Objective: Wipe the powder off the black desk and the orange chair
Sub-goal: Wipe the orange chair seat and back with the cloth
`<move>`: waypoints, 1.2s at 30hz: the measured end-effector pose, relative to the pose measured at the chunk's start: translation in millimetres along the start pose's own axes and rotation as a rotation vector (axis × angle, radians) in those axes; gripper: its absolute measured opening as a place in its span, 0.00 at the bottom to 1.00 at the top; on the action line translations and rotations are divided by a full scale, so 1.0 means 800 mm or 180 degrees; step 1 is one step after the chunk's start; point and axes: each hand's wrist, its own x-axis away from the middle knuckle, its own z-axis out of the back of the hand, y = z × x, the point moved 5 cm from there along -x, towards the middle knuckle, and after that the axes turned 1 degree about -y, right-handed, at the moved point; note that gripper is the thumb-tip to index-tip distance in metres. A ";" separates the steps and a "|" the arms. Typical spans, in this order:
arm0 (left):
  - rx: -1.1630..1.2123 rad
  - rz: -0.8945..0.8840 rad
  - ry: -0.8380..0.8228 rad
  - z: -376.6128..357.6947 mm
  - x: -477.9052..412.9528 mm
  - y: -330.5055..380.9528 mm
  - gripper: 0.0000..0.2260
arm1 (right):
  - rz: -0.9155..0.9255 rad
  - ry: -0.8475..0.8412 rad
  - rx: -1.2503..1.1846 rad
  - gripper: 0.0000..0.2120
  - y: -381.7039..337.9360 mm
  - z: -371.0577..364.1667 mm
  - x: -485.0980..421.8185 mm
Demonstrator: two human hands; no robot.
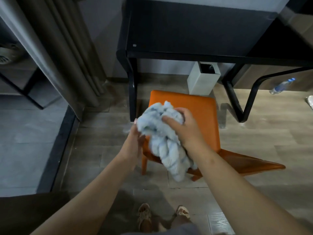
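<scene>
I hold a bunched pale blue cloth [162, 138] in both hands above the orange chair [199, 106]. My right hand [181, 126] grips the top of the bundle, thumb pressed into it. My left hand [135, 141] holds its left side from underneath, fingers partly hidden by the fabric. The cloth's tail hangs down over the chair's front edge. The chair stands in front of the black desk [186, 31], its seat partly tucked toward the desk's frame. I cannot make out powder on the desk top or the seat.
A white square bin [203, 78] stands under the desk. A plastic water bottle [282, 86] lies on the wooden floor at the right. Grey curtains [67, 48] hang at the left beside a dark shelf unit. My feet in sandals show at the bottom.
</scene>
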 end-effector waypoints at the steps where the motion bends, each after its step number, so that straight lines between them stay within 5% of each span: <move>1: -0.0133 0.0970 -0.0640 -0.022 0.004 -0.022 0.17 | -0.0170 0.0100 -0.0259 0.16 0.002 0.004 -0.006; 2: -0.0388 0.1391 -0.0566 -0.018 0.001 -0.042 0.19 | -0.0425 0.0042 -0.0719 0.17 0.006 0.002 -0.013; 5: -0.0753 0.1297 -0.0883 -0.024 -0.023 -0.040 0.24 | -0.1408 -0.0560 -0.2652 0.24 0.017 -0.033 -0.018; 9: -0.1946 0.1469 -0.0663 -0.020 -0.065 -0.032 0.21 | -0.1546 -0.0881 -0.3449 0.29 0.026 -0.037 -0.047; 14: -0.3749 0.1163 0.0306 0.034 -0.135 -0.036 0.20 | -0.1906 -0.0160 -0.1454 0.23 0.090 -0.011 -0.116; 18: -0.5000 0.2147 -0.0270 0.075 -0.168 -0.099 0.13 | -0.2336 -0.0289 -0.0243 0.21 0.155 -0.006 -0.167; 22: -0.5295 0.3360 -0.0561 0.117 -0.167 -0.192 0.15 | -0.2269 -0.0503 0.0627 0.19 0.210 -0.018 -0.219; 27: -0.4483 0.4337 -0.0465 0.148 -0.127 -0.297 0.23 | -0.2273 -0.0916 0.1298 0.18 0.270 -0.040 -0.253; 30: -0.4573 0.4448 -0.0783 0.165 -0.135 -0.337 0.27 | -0.2124 -0.1406 0.1980 0.21 0.305 -0.053 -0.270; 34: -0.5296 0.4002 -0.1152 0.176 -0.171 -0.378 0.09 | -0.1658 -0.1638 0.2448 0.20 0.338 -0.073 -0.291; 36: -0.5523 0.3522 -0.0827 0.186 -0.186 -0.390 0.07 | -0.1525 -0.1690 0.2582 0.21 0.355 -0.080 -0.294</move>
